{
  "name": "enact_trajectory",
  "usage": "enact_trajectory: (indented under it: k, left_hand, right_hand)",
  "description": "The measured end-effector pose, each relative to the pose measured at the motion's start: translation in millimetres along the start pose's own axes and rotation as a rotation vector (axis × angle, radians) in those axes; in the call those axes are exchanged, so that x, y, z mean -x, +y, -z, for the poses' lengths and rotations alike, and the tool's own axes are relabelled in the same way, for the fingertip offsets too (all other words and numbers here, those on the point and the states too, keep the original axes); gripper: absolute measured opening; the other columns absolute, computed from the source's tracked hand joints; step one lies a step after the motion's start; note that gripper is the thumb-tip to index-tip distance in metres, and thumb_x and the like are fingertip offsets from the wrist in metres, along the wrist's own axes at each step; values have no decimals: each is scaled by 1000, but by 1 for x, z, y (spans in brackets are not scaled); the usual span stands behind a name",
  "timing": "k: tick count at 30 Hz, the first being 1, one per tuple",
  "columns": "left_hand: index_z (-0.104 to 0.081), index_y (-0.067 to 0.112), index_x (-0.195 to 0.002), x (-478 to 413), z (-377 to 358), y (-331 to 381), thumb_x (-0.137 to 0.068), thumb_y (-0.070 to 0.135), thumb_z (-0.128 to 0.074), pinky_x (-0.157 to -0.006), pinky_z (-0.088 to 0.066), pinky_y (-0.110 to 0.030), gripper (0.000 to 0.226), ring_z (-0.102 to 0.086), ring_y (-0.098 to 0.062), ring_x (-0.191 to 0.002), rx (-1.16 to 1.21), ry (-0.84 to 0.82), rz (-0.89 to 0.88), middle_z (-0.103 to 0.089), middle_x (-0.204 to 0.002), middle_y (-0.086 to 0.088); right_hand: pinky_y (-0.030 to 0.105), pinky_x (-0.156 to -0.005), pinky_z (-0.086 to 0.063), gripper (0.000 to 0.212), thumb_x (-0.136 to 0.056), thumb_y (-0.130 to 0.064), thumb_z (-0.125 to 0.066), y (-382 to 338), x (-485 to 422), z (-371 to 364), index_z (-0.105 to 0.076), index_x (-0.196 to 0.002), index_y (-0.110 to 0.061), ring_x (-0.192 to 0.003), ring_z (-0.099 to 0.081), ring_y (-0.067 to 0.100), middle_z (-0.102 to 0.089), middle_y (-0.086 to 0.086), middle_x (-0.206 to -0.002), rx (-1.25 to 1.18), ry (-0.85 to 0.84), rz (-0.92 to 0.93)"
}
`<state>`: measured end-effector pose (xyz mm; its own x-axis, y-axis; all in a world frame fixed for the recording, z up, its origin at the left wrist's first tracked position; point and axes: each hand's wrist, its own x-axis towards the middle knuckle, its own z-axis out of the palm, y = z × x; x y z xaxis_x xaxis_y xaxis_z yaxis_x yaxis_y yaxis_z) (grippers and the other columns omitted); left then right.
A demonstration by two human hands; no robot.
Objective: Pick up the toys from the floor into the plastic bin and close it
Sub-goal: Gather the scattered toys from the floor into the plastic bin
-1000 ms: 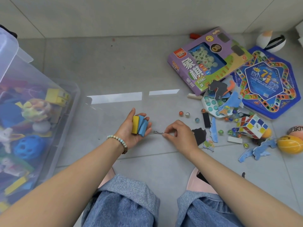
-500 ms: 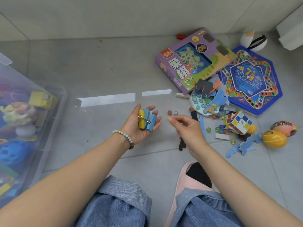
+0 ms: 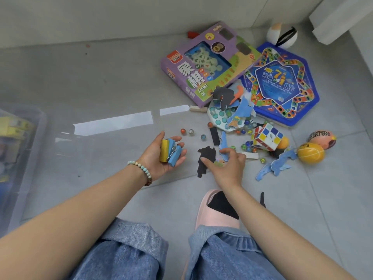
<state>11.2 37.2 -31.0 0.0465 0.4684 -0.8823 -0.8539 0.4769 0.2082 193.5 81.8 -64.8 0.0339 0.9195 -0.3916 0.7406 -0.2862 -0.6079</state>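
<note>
- The left hand lay palm up, its fingers curled lightly around a stack of yellow and blue blocks; a small metal hook rested on top of them.
- The right hand hovered low over the floor, fingers loosely spread and gripping nothing, just above a black flat piece.
- The clear plastic bin stood at the far left, well apart from both hands, with blurred toys inside.
- More toys lay scattered on the grey floor to the right: marbles, a puzzle cube, a purple game box, a blue hexagonal board and an orange ball.
</note>
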Motion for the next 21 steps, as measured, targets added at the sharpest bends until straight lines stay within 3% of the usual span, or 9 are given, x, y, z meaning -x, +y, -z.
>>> enact_trajectory:
  k: [6, 9, 12, 14, 16, 18, 21]
  left_hand:
    - [-65, 13, -94, -1, -1, -6, -97, 50, -34, -66, -57, -37, 48, -64, -22, -83, -22, -16, 20, -66, -94, -7]
    - [-65, 13, -96, -2, 1, -6, -97, 49, -33, -65, -57, -38, 49, -63, -24, -84, -21, -24, 25, -65, -96, -8]
    - [-65, 13, -99, -3, 6, -4, -97, 50, -32, -65, -57, -39, 50, -63, -26, -87, -3, -43, 29, -65, -99, -9]
    - [-66, 14, -101, -4, 9, -2, -97, 49, -32, -66, -58, -39, 49, -63, -26, -88, -7, -49, 25, -66, -100, -8]
    - [-66, 14, -102, -4, 11, -1, -97, 48, -33, -67, -57, -40, 48, -63, -26, -88, -16, -57, 25, -66, -99, -8]
    - [-65, 15, -103, -4, 10, 0, -98, 46, -33, -66, -58, -38, 45, -64, -25, -85, -32, -75, 23, -66, -98, -7]
    - [-65, 15, -100, -4, 6, 0, -98, 44, -34, -63, -58, -34, 43, -67, -22, -75, -14, -105, 25, -71, -90, -9]
  right_hand:
    - [28, -99, -35, 63, -60, -36, -85, -11, -2, -14, -53, -112, -21, -117, -39, 18, -36, 2, -123, 133, 19, 18]
    - [27, -91, -37, 57, -63, -27, -85, -15, 0, -15, -50, -107, -19, -108, -43, 16, -43, -2, -112, 103, 11, 25]
    - [17, -68, -42, 37, -75, -12, -76, -18, 3, -9, -46, -96, -19, -80, -50, 15, -52, -6, -85, -195, -65, -26]
    - [16, -62, -44, 25, -82, -9, -69, -24, 3, 1, -48, -93, -19, -71, -55, 13, -59, 0, -81, -432, -73, -87]
    - [18, -61, -46, 15, -86, -11, -66, -34, 3, 11, -54, -92, -18, -71, -60, 10, -65, 1, -80, -569, -87, -116]
    - [16, -55, -48, 11, -87, -12, -64, -47, 4, 15, -58, -90, -20, -70, -62, 7, -68, -1, -81, -650, -205, -97]
    - [18, -57, -51, 6, -87, -14, -65, -58, 1, 13, -61, -89, -18, -71, -64, 7, -68, -1, -87, -619, -320, 0]
